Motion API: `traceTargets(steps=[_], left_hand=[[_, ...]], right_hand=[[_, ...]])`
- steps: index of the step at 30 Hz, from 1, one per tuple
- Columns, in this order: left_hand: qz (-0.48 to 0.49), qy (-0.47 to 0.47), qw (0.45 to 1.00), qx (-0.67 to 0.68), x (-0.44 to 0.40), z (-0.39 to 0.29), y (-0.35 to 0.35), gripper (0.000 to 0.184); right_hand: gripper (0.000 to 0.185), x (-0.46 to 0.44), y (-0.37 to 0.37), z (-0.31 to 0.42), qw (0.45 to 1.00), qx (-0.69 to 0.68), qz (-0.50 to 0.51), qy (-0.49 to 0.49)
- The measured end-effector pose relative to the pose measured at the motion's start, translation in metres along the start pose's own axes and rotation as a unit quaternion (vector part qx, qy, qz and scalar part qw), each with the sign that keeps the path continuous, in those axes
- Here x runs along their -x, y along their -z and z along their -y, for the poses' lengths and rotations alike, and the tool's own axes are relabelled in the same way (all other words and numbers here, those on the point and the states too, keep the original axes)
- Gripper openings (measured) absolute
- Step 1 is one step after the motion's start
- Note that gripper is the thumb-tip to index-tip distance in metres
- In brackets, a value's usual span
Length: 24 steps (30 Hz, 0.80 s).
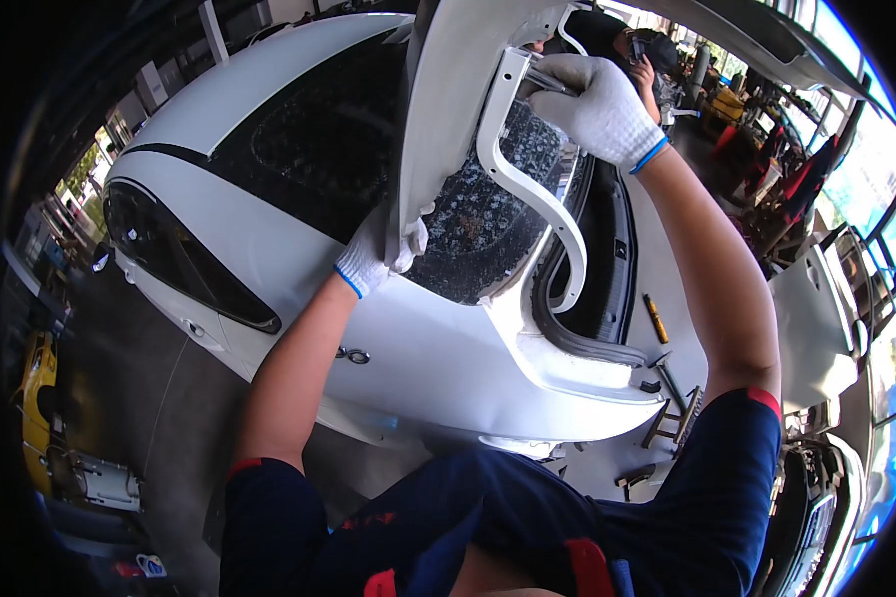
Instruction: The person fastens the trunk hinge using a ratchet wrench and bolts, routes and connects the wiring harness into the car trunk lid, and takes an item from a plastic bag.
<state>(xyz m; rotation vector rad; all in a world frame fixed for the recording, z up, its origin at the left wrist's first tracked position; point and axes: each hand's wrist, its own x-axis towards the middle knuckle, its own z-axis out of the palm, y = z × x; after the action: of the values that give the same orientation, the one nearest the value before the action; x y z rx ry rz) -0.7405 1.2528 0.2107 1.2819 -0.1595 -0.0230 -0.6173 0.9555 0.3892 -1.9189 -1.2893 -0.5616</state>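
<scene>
Trunk lid's (436, 109) raised above the rear opening (589, 344), our left hand (373, 254) gripping its edge, right hand (605, 109) clutching a metal tool (554, 84) by the hinge arm (493, 119), though we can't tell if that's fastened.

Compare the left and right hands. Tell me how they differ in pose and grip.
The left hand grips the white panel; the right hand holds a slim metal piece. The left hand is lower in view, the right hand higher. Both wear white gloves with blue cuffs.
</scene>
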Motion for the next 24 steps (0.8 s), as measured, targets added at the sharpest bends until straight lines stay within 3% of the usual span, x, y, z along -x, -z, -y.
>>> traceTargets(steps=[1,2,4,5,8,11,13,14,17,20,21,22,23,24], left_hand=[[0.003,0.002,1.000,0.001,0.001,0.003,0.002,0.052],[0.005,0.000,1.000,0.004,0.002,0.009,0.003,0.053],[0.008,-0.013,1.000,0.004,0.000,0.009,0.008,0.056],[0.001,-0.004,1.000,0.002,0.001,0.009,0.008,0.057],[0.006,-0.001,1.000,0.027,-0.001,0.009,0.010,0.059],[0.030,0.008,0.999,0.040,-0.002,0.008,0.012,0.058],[0.012,0.008,0.999,0.029,-0.001,0.011,0.012,0.057],[0.004,0.007,1.000,0.021,-0.001,0.010,0.013,0.056],[-0.009,0.018,1.000,0.024,-0.003,0.008,0.010,0.055],[-0.003,0.009,1.000,0.013,0.000,0.003,0.003,0.054],[0.018,-0.001,0.999,0.026,-0.002,0.004,0.006,0.053],[0.040,-0.004,0.998,0.039,0.000,0.007,0.008,0.053],[-0.007,-0.007,0.999,-0.048,0.007,-0.001,-0.005,0.052],[-0.032,0.010,0.999,-0.035,0.010,-0.007,-0.016,0.049]], right_hand=[[0.028,0.002,0.001,0.003,0.983,0.148,-0.048,0.093],[0.028,0.001,0.008,0.006,0.926,0.328,-0.063,0.177],[0.030,0.005,0.000,0.006,0.996,0.074,-0.033,0.035],[0.031,-0.001,0.004,0.001,0.999,0.015,0.025,-0.019],[0.032,-0.005,0.005,-0.009,0.992,-0.101,0.054,-0.056],[0.030,0.007,0.005,0.012,1.000,0.016,-0.008,-0.010],[0.028,0.008,0.007,0.011,0.987,0.114,-0.069,0.092],[0.026,0.013,0.015,0.015,0.983,0.139,-0.065,0.096],[0.021,0.044,0.038,0.025,0.982,0.005,-0.173,0.071],[0.017,0.069,0.074,0.034,0.930,-0.149,-0.335,0.012],[0.018,0.068,0.094,0.033,0.925,-0.193,-0.323,0.054],[0.018,0.065,0.109,0.032,0.924,-0.172,-0.330,0.093],[0.019,0.056,0.118,0.032,0.924,-0.098,-0.339,0.146],[0.021,0.049,0.128,0.028,0.916,0.008,-0.350,0.199]])
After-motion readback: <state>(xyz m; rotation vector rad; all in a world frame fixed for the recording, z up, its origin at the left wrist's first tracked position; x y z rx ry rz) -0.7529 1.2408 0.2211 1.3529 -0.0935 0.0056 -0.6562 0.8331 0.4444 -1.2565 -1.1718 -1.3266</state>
